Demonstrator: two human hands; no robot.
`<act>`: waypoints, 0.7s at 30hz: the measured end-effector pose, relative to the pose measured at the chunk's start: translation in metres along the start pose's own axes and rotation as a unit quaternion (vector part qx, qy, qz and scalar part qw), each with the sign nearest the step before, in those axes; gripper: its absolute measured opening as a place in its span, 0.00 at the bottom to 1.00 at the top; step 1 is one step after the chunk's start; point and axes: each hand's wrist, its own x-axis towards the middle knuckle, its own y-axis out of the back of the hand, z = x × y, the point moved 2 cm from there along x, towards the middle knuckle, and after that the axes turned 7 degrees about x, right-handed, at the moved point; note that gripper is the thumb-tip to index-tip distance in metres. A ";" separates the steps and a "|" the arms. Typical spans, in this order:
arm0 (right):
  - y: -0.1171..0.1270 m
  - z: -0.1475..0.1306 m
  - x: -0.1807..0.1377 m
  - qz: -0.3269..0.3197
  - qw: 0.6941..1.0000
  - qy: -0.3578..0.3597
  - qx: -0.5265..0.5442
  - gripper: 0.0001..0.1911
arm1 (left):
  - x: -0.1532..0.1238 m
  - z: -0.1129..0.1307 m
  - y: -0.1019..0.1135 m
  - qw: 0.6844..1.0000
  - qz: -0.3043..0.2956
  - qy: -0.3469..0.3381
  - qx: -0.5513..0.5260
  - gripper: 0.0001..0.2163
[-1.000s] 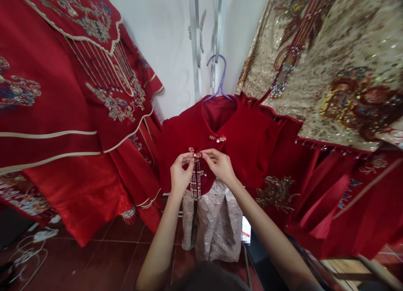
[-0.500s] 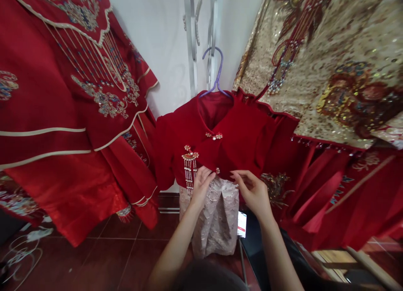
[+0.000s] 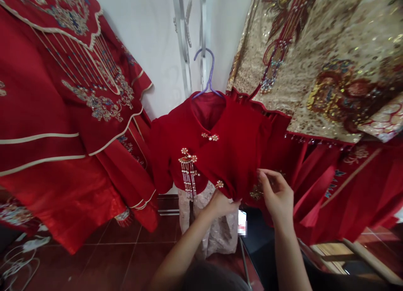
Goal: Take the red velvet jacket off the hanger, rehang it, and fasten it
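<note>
A short red velvet jacket [image 3: 236,136] hangs on a purple hanger [image 3: 211,73] in front of me. Jewelled flower fastenings [image 3: 214,137] close its neck, and a beaded tassel brooch [image 3: 189,173] dangles at its left side. My left hand [image 3: 223,203] grips the bottom hem just below a loose flower button [image 3: 219,184], its fingers partly hidden by the cloth. At the jacket's right side edge, my right hand [image 3: 278,194] pinches the fabric between thumb and fingers. Under the hem shows a pale patterned skirt [image 3: 220,236].
An embroidered red garment [image 3: 63,115] with bead strings fills the left. On the right hang a gold sequined garment [image 3: 308,73] and red pleated cloth [image 3: 315,198]. A lit phone [image 3: 242,222] lies below, near a wooden frame [image 3: 371,261]. White cables [image 3: 22,257] lie on the floor.
My left hand has moved right along the hem, drawing the front panel with its button over. My right hand has shifted outward to the jacket's side. The view has turned slightly.
</note>
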 end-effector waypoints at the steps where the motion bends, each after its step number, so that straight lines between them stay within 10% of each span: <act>1: 0.000 -0.001 0.000 -0.008 1.000 0.003 0.002 0.15 | -0.003 0.003 0.003 1.000 -0.020 -0.006 0.011 0.08; 5: -0.004 -0.010 0.000 -0.007 1.000 0.015 0.005 0.15 | -0.016 0.022 0.022 0.994 -0.103 0.016 -0.032 0.16; 9: -0.006 -0.018 -0.002 0.012 0.999 0.014 0.033 0.14 | -0.039 0.026 0.033 0.919 -0.372 0.025 -0.130 0.12; 11: -0.008 -0.021 -0.003 -0.001 0.999 0.016 0.044 0.13 | -0.048 0.016 0.038 0.907 -0.394 0.038 -0.145 0.10; 15: -0.017 -0.017 -0.009 -0.064 0.996 0.003 0.058 0.13 | -0.045 -0.017 0.047 0.970 -0.095 0.137 -0.175 0.21; 21: -0.051 0.001 -0.030 -0.235 0.970 -0.049 0.035 0.14 | -0.036 -0.053 0.051 0.881 0.291 0.240 -0.287 0.23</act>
